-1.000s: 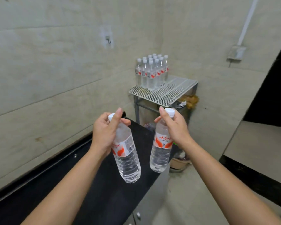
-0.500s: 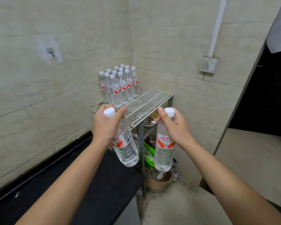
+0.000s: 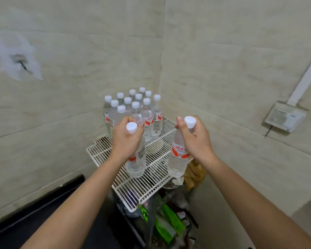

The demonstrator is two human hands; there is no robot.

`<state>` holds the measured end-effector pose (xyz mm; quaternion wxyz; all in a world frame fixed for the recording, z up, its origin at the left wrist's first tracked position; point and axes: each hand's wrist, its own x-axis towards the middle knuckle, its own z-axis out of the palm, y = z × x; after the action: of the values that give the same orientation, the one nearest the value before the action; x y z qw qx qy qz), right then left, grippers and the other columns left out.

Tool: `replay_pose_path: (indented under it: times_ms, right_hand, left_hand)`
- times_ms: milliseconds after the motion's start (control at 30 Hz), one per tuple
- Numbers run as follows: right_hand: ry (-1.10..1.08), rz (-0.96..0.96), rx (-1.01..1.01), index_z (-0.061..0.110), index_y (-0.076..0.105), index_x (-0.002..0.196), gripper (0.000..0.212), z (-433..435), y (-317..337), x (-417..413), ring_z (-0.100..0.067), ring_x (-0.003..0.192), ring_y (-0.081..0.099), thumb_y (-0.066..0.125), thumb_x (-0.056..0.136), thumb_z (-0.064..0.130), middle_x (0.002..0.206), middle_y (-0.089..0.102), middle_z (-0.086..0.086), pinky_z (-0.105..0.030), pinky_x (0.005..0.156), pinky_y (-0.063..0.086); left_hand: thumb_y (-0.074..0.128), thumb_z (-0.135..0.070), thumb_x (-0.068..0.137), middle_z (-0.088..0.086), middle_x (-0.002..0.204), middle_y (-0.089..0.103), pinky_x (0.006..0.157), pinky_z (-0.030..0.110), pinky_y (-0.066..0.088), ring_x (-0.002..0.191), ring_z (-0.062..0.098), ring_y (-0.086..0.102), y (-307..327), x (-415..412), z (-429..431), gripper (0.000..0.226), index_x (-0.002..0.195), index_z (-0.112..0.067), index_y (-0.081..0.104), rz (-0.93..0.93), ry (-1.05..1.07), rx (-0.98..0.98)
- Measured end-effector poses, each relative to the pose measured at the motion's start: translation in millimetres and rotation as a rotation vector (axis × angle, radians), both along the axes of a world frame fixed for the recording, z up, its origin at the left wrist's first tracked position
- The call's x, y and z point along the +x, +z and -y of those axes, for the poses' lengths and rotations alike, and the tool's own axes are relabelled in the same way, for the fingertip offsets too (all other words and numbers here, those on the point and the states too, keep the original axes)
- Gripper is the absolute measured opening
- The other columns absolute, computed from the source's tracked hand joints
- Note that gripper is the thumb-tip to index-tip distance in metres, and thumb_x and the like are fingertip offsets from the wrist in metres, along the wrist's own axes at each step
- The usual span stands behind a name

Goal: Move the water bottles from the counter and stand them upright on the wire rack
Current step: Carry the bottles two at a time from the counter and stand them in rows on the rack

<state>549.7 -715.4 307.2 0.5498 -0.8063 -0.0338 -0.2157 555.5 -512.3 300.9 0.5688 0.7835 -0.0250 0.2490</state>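
My left hand (image 3: 125,140) grips the neck of a clear water bottle (image 3: 136,163) with a white cap and red-white label, held upright over the middle of the white wire rack (image 3: 142,187). My right hand (image 3: 196,141) holds a second bottle (image 3: 178,157) by its neck, upright, above the rack's right edge. Whether either bottle's base touches the wire I cannot tell. Several identical bottles (image 3: 147,115) stand upright in a tight group at the rack's far corner, against the tiled walls.
The black counter (image 3: 48,218) runs along the left wall, ending at the rack. Below the rack lie green packets (image 3: 166,221) and other clutter. An electrical box (image 3: 285,116) with a white conduit is on the right wall. The rack's near half is bare wire.
The view has closed in on the rack. Both hands have carried their bottles forward from beside the counter's end to above the rack's top, still gripping the necks.
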Motion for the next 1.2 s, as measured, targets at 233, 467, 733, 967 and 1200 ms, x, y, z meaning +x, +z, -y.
replay_pose_path:
  times_ms: [233,467,733,967,1200]
  right_hand:
    - [0.186,-0.039,-0.051,0.027,0.059,0.088,0.021,-16.7,-18.5,101.8,0.006,0.068,0.060,0.059,0.099,0.045,0.082,0.066,0.009,-0.012,0.059,0.045]
    - [0.477,-0.039,-0.108,0.020,0.060,0.091,0.023,-30.8,-48.7,173.8,-0.012,0.076,0.061,0.060,0.099,0.041,0.087,0.067,-0.001,-0.025,0.068,0.047]
    - [0.625,0.108,-0.514,0.023,0.060,0.092,0.053,-15.0,-44.9,204.4,-0.014,0.084,0.053,0.038,0.093,0.071,0.094,0.053,0.003,-0.028,0.067,0.034]
    - [0.746,0.181,-0.605,0.017,0.059,0.093,0.040,-23.2,-21.4,220.9,-0.017,0.086,0.052,0.053,0.097,0.057,0.095,0.048,0.004,-0.032,0.067,0.034]
    - [0.710,0.084,-0.409,0.025,0.058,0.129,0.061,-21.7,-38.7,224.0,-0.011,0.099,0.059,0.050,0.091,0.071,0.116,0.059,0.005,-0.035,0.085,0.052]
  left_hand:
    - [0.060,-0.032,0.068,0.010,0.078,0.059,0.069,0.039,0.045,0.075,0.025,0.054,-28.3,76.7,-6.8,0.024,0.073,-0.009,0.054,-0.016,0.018,0.128]
    - [0.067,-0.043,0.078,-0.002,0.079,0.047,0.062,0.036,0.040,0.069,0.012,0.043,-38.0,85.3,-4.5,0.037,0.087,-0.021,0.039,-0.135,0.129,0.194]
    - [0.074,-0.048,0.083,-0.007,0.079,0.054,0.064,0.012,0.038,0.072,0.003,0.049,-41.2,67.5,1.8,0.031,0.101,-0.022,0.068,-0.052,0.493,0.436]
    - [0.072,-0.027,0.090,0.002,0.099,0.059,0.071,0.009,0.042,0.088,0.000,0.056,-23.9,80.6,10.1,0.031,0.120,-0.018,0.070,-0.062,0.442,0.400]
    - [0.069,-0.030,0.093,0.000,0.122,0.067,0.097,0.038,0.054,0.109,0.010,0.064,-41.9,85.3,5.6,0.045,0.135,-0.016,0.059,-0.157,0.382,0.222]
